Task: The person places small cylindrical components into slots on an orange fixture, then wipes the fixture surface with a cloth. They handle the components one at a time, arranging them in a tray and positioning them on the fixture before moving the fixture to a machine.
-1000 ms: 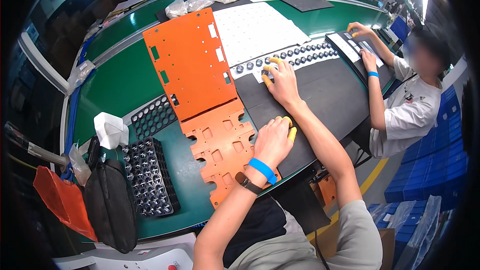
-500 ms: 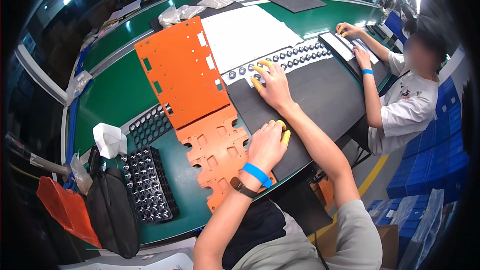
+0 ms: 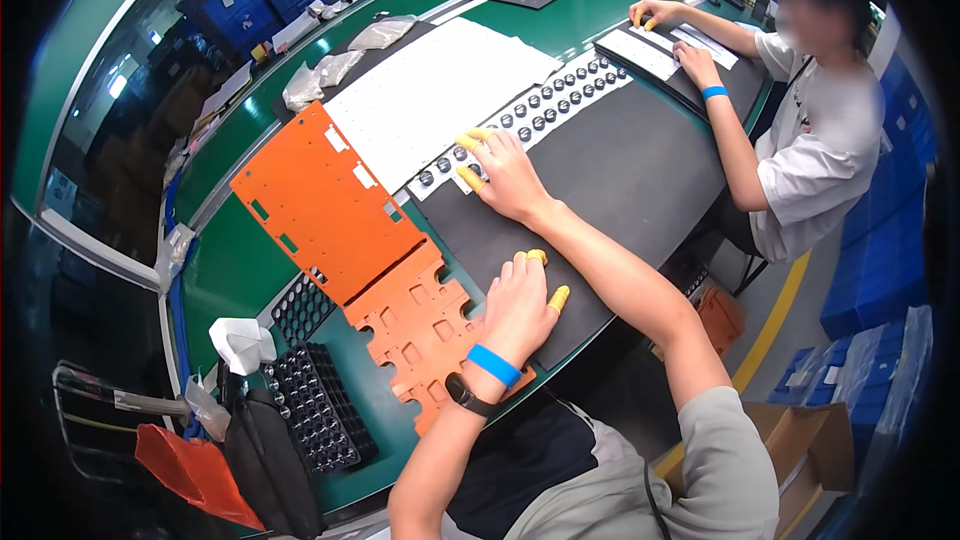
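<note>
Yellow finger covers sit on several fingertips of both my hands. My right hand [image 3: 508,178] reaches over the near end of a white strip [image 3: 410,190] carrying two rows of round black parts [image 3: 520,133]. Its thumb and index finger are apart, on either side of one round part; whether they touch it is unclear. My left hand [image 3: 516,312], palm down, hangs by the near edge of the black mat [image 3: 600,200], beside an orange cut-out plate [image 3: 412,325]. Its thumb stands away from the index finger, and nothing shows in it.
A larger orange panel [image 3: 325,205] adjoins the cut-out plate. White sheets [image 3: 430,80] lie behind the strip. Black trays of round parts [image 3: 310,405] and a dark bag [image 3: 265,460] are at left. At right a co-worker [image 3: 820,130] handles white strips on a dark board [image 3: 660,70].
The whole view has shifted and tilted. My left thumb has moved away from its index finger. My right hand stays at the strip's near end, its thumb and index finger still apart.
</note>
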Demonstrator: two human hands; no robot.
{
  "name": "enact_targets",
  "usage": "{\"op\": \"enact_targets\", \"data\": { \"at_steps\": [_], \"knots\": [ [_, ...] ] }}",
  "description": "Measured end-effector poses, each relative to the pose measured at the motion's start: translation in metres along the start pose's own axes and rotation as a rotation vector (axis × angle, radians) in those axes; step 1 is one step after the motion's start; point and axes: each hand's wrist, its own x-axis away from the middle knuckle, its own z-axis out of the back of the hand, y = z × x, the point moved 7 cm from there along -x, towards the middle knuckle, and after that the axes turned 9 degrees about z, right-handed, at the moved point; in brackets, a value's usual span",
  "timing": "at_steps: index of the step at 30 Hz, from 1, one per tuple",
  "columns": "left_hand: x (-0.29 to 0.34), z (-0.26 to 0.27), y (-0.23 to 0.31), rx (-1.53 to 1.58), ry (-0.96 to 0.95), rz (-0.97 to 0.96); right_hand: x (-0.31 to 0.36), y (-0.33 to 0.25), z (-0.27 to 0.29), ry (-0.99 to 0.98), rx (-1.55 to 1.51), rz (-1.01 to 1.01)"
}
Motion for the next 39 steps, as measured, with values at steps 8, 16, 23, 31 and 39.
{"op": "enact_targets", "data": {
  "at_steps": [8, 16, 23, 31, 39],
  "knots": [
    [-0.049, 0.007, -0.015, 0.029, -0.187, 0.16, 0.004, 0.02, 0.006, 0.051, -0.077, -0.141],
    [-0.066, -0.008, -0.035, 0.068, -0.028, 0.185, 0.003, 0.026, 0.011, 0.081, -0.204, -0.264],
    [-0.072, -0.008, -0.046, 0.166, 0.055, 0.248, -0.033, 0.006, -0.012, 0.033, -0.175, -0.085],
    [-0.065, -0.022, -0.048, 0.088, 0.082, 0.179, -0.086, -0.002, -0.157, -0.598, 0.135, -0.376],
    [-0.064, -0.059, -0.072, 0.821, 0.054, 0.201, -0.083, -0.003, -0.217, -0.942, 0.302, -0.569]
  ]
}}
